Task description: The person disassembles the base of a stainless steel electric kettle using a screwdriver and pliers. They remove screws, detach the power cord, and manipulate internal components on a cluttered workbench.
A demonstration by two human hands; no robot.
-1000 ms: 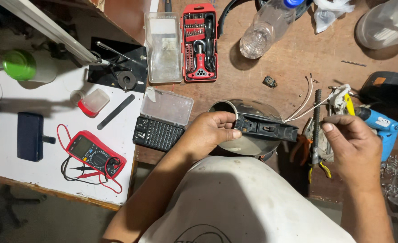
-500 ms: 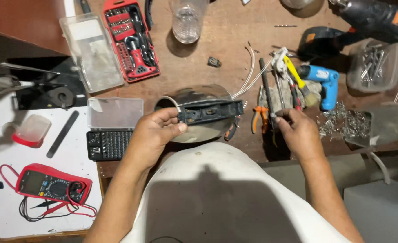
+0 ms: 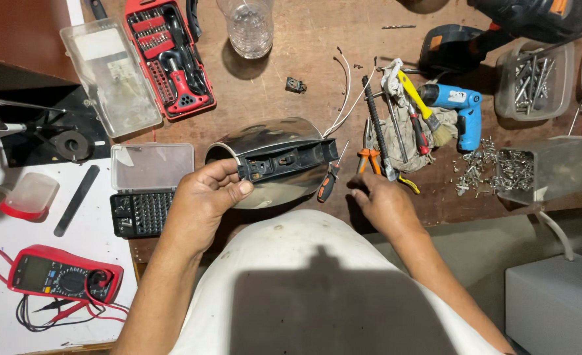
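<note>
kettle body held on its side, free hand among the tools

the left hand (image 3: pixel 202 200) has its fingers wrapped on the black handle strip (image 3: pixel 284 161) of a shiny metal kettle body (image 3: pixel 264 141), which lies on its side on the wooden desk (image 3: pixel 284 59), just in front of the person's chest. the right hand (image 3: pixel 383 204) sits low beside an orange-handled screwdriver (image 3: pixel 328 184) and orange pliers (image 3: pixel 370 158); its fingers are curled, and i cannot tell whether they grip anything.

risks, as i judge them: the round body could roll if that one-handed hold loosens. loose white wires (image 3: pixel 343 92) trail near the tool pile and could snag. the spilled screws (image 3: pixel 481 171) beside the tipped clear box (image 3: pixel 554 167) sit close to the desk edge and could scatter.

hard to read: the right fingertips are hidden under the hand, the kettle's mouth is blocked by the left hand, and the dark tools along the top edge are cut off.
</note>
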